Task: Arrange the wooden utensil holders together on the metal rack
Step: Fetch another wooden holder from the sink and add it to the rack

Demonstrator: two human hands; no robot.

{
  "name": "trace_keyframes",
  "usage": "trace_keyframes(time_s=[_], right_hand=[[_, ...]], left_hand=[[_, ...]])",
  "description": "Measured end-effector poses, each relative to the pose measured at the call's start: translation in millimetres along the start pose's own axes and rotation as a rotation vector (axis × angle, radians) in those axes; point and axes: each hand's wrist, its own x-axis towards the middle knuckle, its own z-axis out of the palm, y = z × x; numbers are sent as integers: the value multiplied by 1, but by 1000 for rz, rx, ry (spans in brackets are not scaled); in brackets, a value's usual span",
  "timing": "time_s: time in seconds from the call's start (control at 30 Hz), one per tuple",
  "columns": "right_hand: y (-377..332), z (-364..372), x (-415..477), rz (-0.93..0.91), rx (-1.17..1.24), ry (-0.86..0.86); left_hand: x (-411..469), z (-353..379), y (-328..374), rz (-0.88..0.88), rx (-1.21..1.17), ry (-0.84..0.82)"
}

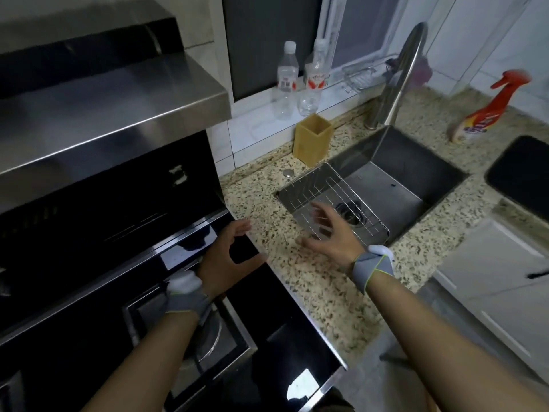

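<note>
One square wooden utensil holder (312,139) stands upright on the speckled counter against the tiled wall, left of the faucet base. A wire metal rack (341,191) sits across the left end of the sink. My right hand (329,233) hovers over the near part of that rack, fingers spread, holding nothing. My left hand (228,257) is above the stove's right edge, fingers curved and apart, empty. Both hands are well short of the holder. No other wooden holder is visible.
The steel sink (395,185) with a curved faucet (398,81) lies right of the rack. Two clear plastic bottles (300,78) stand on the window sill beside a small wire soap tray (359,75). A red spray bottle (487,114) is far right. A range hood (113,99) overhangs the black stove (148,292) on the left.
</note>
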Motion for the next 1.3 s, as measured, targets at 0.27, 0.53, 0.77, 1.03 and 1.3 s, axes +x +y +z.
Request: trace_keyframes(time_s=[0.27,0.53,0.77,1.03,1.3], right_hand=[[39,-54,114,17,3,-52],[61,-100,246,24,25,93],[61,-96,319,-16,54,210],[72,-81,349,-40,152,240],[58,-90,329,-105,199,210]], left_hand=[[69,44,19,-40,-5,136],[124,72,17,-108,-72,227],[144,77,-4,-146,-83,289],[149,80,-18,-169,-94,313],[142,77,-8,-160,-127,335]])
